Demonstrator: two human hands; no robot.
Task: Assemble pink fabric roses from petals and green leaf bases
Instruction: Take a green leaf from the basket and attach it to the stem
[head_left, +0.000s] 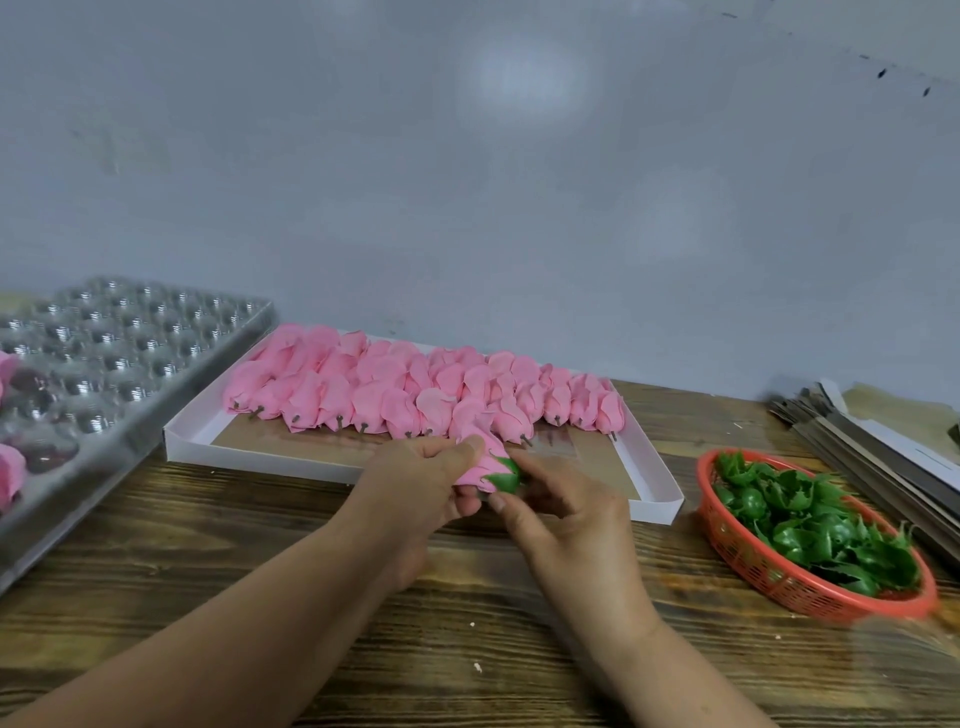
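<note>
Gripping pink rose (480, 457), left hand (415, 478); right hand (566, 514) pinches leaf base (503, 479).

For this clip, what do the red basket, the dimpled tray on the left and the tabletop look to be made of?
Red basket: apparently moulded plastic, matt, with an open lattice wall.
Dimpled tray: probably thin clear plastic, glossy; bright glints sit in each round pocket, though it could be metallic.
Tabletop: wood or wood-look laminate, dull brown, with dark streaked grain; the picture cannot settle which.
</note>
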